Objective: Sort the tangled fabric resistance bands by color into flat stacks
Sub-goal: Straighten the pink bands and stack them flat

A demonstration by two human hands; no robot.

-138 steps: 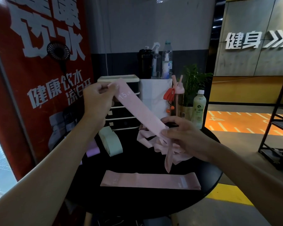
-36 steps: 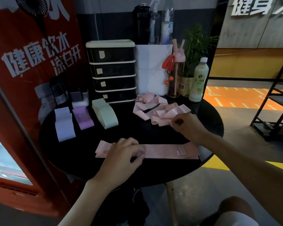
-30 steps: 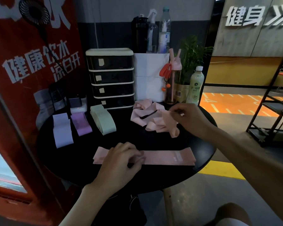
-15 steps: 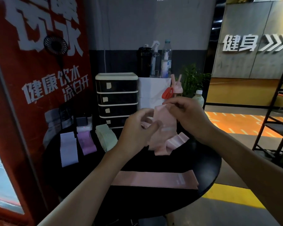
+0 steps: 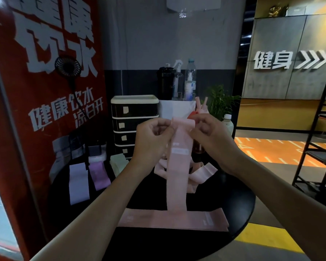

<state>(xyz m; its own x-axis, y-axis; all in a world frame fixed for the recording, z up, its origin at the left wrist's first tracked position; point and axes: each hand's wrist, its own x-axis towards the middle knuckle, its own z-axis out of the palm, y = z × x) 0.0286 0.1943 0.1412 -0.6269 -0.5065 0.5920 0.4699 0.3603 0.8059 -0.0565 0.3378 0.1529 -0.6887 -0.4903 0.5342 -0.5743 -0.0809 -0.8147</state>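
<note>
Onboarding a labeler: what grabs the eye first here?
A long pink fabric band hangs at centre, pinched at its top by the left hand and right hand. Below, flat pink bands lie on the round black table; a red banner with white lettering fills the left.

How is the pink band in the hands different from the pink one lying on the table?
The held band hangs upright, the left hand and right hand pinching its top; the table band lies flat and sideways on the table, untouched. Both are pink.
</note>
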